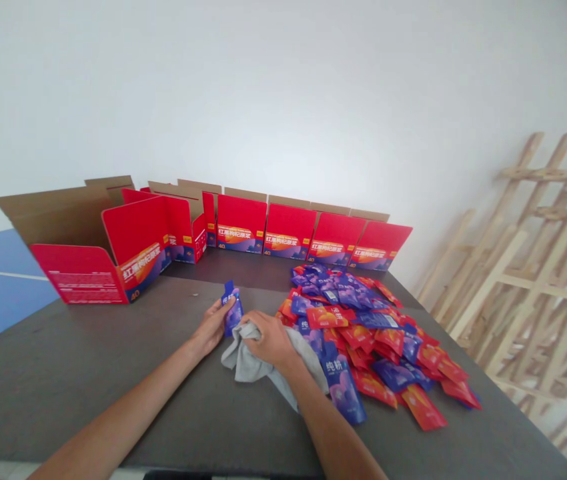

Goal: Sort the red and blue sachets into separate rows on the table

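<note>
Tabletop (pixel 88 360) carries red boxes (pixel 291 233) behind and left of the pouch heap (pixel 338 317). Left of this heap, fingers curled, the right hand (pixel 268 340) clutches grey cloth (pixel 246 363); farther left, the left hand's (pixel 211 327) closed fingers grip one near-upright, white-lettered purple pouch (pixel 234 320).
</note>
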`<state>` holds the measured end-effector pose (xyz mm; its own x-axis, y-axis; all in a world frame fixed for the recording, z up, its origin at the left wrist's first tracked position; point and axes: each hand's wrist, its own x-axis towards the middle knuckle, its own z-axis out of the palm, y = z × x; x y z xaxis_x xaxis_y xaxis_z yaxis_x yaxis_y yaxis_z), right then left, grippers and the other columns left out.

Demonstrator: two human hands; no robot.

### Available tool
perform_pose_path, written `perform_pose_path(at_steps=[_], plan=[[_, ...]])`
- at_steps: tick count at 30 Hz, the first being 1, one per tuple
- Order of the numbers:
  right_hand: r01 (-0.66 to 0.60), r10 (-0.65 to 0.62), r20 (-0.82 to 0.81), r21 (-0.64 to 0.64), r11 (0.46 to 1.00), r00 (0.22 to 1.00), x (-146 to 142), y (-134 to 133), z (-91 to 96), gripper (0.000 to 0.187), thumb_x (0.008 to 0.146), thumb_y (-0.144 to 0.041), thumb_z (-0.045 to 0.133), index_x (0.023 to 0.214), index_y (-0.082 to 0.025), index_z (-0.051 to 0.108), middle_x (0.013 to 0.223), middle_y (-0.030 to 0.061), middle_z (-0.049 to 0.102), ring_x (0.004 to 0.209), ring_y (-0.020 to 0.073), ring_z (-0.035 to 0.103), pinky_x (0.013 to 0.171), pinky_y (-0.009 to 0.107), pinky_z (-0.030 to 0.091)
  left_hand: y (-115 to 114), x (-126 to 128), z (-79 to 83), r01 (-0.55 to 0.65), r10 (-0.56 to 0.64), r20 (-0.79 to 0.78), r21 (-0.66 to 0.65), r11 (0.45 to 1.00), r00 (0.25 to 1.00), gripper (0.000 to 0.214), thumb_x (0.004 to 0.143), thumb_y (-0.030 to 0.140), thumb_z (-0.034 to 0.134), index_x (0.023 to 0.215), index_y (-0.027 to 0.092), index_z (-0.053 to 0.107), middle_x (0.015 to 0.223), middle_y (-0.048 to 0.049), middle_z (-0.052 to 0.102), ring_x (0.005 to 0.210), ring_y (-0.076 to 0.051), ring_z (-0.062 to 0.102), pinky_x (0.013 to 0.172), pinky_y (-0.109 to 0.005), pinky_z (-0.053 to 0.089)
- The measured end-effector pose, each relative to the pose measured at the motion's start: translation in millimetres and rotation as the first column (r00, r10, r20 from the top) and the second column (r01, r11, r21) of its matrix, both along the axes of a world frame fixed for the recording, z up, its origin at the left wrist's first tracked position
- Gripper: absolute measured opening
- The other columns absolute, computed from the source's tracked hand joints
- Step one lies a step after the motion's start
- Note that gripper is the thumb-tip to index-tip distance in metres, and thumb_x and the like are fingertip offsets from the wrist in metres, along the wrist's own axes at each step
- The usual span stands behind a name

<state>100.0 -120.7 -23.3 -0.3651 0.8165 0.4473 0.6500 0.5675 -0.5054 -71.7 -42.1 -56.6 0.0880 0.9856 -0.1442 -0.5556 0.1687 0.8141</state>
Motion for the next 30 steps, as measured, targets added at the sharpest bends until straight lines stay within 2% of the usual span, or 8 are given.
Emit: perform_pose_path(at_steps=[3, 6, 9, 14, 19, 22, 24, 30], plan=[[0.019, -0.016, 0.075, -0.040, 0.999, 0.997, -2, -3, 3.0, 0.031, 0.084, -0.014, 0.059, 0.111, -0.027, 0.068, 0.114, -0.0003, 0.075, 0.105, 0.0172, 0.069, 0.086, 0.024, 0.049, -5, 1, 4.9, 0.057, -0.057, -0.002, -0.002, 0.998, 0.998, 0.021, 0.091, 0.021, 0.077, 0.111, 0.017, 0.073, 0.091, -0.0055, 0.079, 0.074, -0.016, 0.075, 0.070, -0.024, 0.060], [0.094, -0.086, 0.126, -0.061, 0.994, 0.988, -5, -2, 3.9, 0.027, 0.087, -0.016, 0.061, 0.109, -0.029, 0.068, 0.112, -0.0012, 0.075, 0.102, 0.0177, 0.070, 0.082, 0.024, 0.047, -14, 6, 10.7, 0.179, -0.179, 0.007, -0.004, 0.984, 0.984, 0.021, 0.096, 0.027, 0.071, 0.114, 0.016, 0.073, 0.103, -0.0094, 0.080, 0.085, -0.021, 0.078, 0.077, -0.029, 0.062], [0.193, -0.185, 0.125, -0.058, 0.979, 0.975, -7, 1, 1.8, 0.022, 0.090, -0.018, 0.062, 0.109, -0.028, 0.067, 0.110, -0.0003, 0.075, 0.099, 0.0178, 0.070, 0.079, 0.025, 0.046, -23, 12, 14.1, 0.292, -0.292, 0.005, -0.011, 0.956, 0.956, 0.025, 0.097, 0.031, 0.069, 0.115, 0.014, 0.074, 0.107, -0.0120, 0.079, 0.090, -0.024, 0.078, 0.081, -0.032, 0.062], [0.401, -0.402, -0.010, -0.054, 0.915, 0.916, -8, 5, -2.8, 0.022, 0.091, -0.017, 0.060, 0.109, -0.027, 0.065, 0.108, -0.0007, 0.074, 0.095, 0.0180, 0.070, 0.077, 0.026, 0.047, -31, 15, 12.6, 0.347, -0.346, -0.036, 0.027, 0.937, 0.937, 0.027, 0.093, 0.027, 0.077, 0.119, 0.019, 0.073, 0.113, -0.0078, 0.079, 0.096, -0.021, 0.077, 0.084, -0.026, 0.059], [0.473, -0.472, -0.199, -0.046, 0.880, 0.859, -4, 8, -3.2, 0.025, 0.089, -0.012, 0.052, 0.107, -0.026, 0.061, 0.106, 0.0004, 0.072, 0.100, 0.0191, 0.068, 0.085, 0.028, 0.049, -37, 18, 5.2, 0.396, -0.391, -0.086, 0.043, 0.917, 0.916, 0.040, 0.086, 0.037, 0.085, 0.121, 0.021, 0.075, 0.123, -0.0082, 0.078, 0.115, -0.027, 0.072, 0.099, -0.032, 0.055], [0.464, -0.459, -0.255, -0.041, 0.885, 0.851, -1, 10, -4.2, 0.027, 0.086, -0.010, 0.050, 0.106, -0.025, 0.060, 0.106, 0.0017, 0.072, 0.102, 0.0199, 0.068, 0.088, 0.029, 0.049, -41, 23, -0.6, 0.400, -0.394, -0.093, 0.055, 0.915, 0.915, 0.045, 0.082, 0.046, 0.088, 0.118, 0.020, 0.077, 0.127, -0.0088, 0.077, 0.129, -0.031, 0.065, 0.110, -0.035, 0.049], [0.415, -0.412, -0.240, -0.037, 0.909, 0.879, -1, 10, -5.3, 0.027, 0.085, -0.010, 0.051, 0.106, -0.024, 0.060, 0.106, 0.0021, 0.072, 0.103, 0.0200, 0.068, 0.089, 0.029, 0.049, -43, 26, -3.1, 0.393, -0.388, -0.085, 0.057, 0.918, 0.918, 0.050, 0.082, 0.051, 0.086, 0.120, 0.020, 0.076, 0.127, -0.0093, 0.077, 0.130, -0.032, 0.065, 0.112, -0.038, 0.048], [0.174, -0.174, 0.008, -0.081, 0.981, 0.985, -10, 1, -3.5, 0.027, 0.085, -0.016, 0.058, 0.109, -0.027, 0.064, 0.109, 0.0008, 0.075, 0.100, 0.0199, 0.070, 0.083, 0.027, 0.049, -36, 18, 2.8, 0.359, -0.357, -0.054, 0.021, 0.933, 0.932, 0.055, 0.094, 0.061, 0.069, 0.123, 0.014, 0.073, 0.114, -0.0128, 0.080, 0.111, -0.033, 0.075, 0.100, -0.042, 0.057]])
